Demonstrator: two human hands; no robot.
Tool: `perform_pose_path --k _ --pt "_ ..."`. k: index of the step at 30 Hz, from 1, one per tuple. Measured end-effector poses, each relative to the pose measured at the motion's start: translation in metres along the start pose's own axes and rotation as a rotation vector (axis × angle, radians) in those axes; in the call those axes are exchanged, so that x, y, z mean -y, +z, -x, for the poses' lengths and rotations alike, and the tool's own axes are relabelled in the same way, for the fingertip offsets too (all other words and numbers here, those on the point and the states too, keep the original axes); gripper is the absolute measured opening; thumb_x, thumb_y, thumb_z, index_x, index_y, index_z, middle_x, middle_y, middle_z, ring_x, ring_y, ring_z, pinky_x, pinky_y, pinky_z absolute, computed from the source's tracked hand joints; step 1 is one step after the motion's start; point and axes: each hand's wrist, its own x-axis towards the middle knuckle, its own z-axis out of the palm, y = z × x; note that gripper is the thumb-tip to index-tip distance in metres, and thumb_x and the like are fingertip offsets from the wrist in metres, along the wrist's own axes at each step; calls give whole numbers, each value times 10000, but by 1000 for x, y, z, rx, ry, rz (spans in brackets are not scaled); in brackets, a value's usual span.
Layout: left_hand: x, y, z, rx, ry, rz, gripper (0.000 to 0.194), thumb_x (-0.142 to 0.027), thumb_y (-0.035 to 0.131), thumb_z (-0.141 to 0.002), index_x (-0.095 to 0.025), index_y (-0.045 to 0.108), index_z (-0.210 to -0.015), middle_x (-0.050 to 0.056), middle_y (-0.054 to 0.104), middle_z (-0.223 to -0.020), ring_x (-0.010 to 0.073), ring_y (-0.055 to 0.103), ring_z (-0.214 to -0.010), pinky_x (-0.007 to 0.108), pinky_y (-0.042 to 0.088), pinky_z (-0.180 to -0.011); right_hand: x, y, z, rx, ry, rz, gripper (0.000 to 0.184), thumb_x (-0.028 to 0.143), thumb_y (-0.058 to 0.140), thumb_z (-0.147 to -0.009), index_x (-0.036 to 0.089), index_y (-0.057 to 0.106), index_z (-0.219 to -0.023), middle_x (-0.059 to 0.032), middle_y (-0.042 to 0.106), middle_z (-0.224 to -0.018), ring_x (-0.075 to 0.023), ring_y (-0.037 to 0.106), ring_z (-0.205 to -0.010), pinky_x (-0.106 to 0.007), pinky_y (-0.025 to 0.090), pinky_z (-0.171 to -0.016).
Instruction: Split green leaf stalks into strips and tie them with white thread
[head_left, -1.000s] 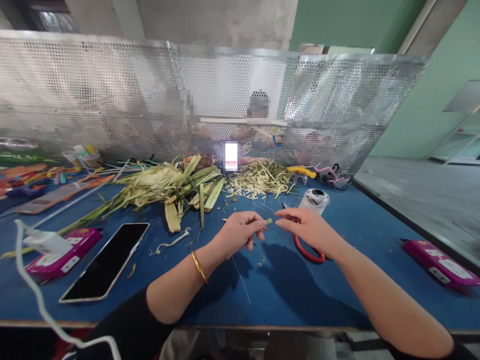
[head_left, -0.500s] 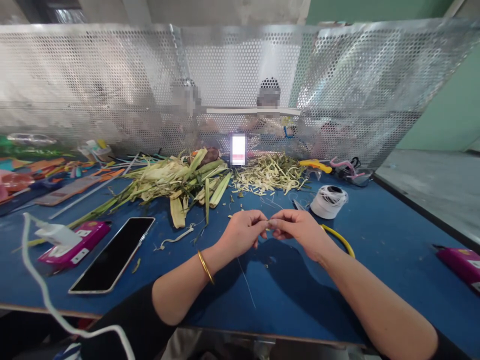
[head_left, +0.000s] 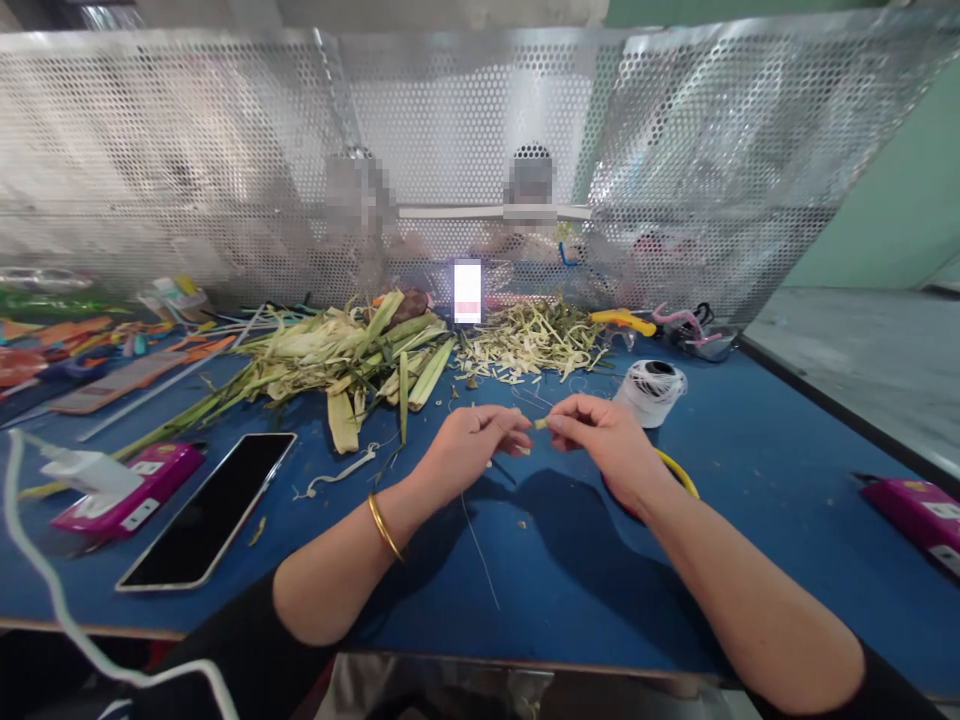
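My right hand (head_left: 600, 428) pinches a small yellow-green piece of plant stalk (head_left: 540, 424) between thumb and fingertips. My left hand (head_left: 474, 440), with a gold bangle on the wrist, is just left of it, fingers curled together. A small pale bit (head_left: 523, 451) shows by its fingertips; what they grip is not clear. A fine white thread (head_left: 480, 550) trails from below my left hand toward the table's front. Beyond my right hand stands a spool of white thread (head_left: 651, 392). A yellow scissors handle (head_left: 679, 472) is partly hidden by my right wrist.
On the blue table (head_left: 465, 625) lie a heap of stalks and leaves (head_left: 322, 355), a pile of cut strips (head_left: 532, 345), a phone (head_left: 210, 510) and a purple power strip (head_left: 142, 490). A perforated metal screen (head_left: 457, 120) rises behind, with people beyond.
My hands have moved apart from fingertips touching, uncovering the yellow-green piece in my right hand. The head view has shifted slightly.
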Motion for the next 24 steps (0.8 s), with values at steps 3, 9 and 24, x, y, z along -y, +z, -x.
perform_pose_path --k 3,9,24 --pt "-3 -19 -4 -264 150 -235 225 -316 512 -852 -220 669 -982 42 709 -908 178 632 -867 269 453 -791 -2 -7 -5 -101 -29 -25 238 410 690 -624 187 625 -671 23 594 -576 -127 561 -557 -296 472 -609" --pt "6 -45 -12 -384 92 -616 142 -373 662 -712 -239 704 -728 40 680 -774 227 584 -785 304 399 -721 -9 -7 -9 -118 -36 13 243 416 691 -623 187 618 -665 27 583 -571 -134 565 -562 -307 479 -622" --pt "40 -26 -33 -90 108 -470 148 -315 609 -704 -209 712 -722 3 694 -737 161 585 -718 241 396 -644 -20 -5 -11 -5 -116 230 192 383 631 -704 192 638 -711 -20 666 -731 -183 589 -736 -328 450 -732"
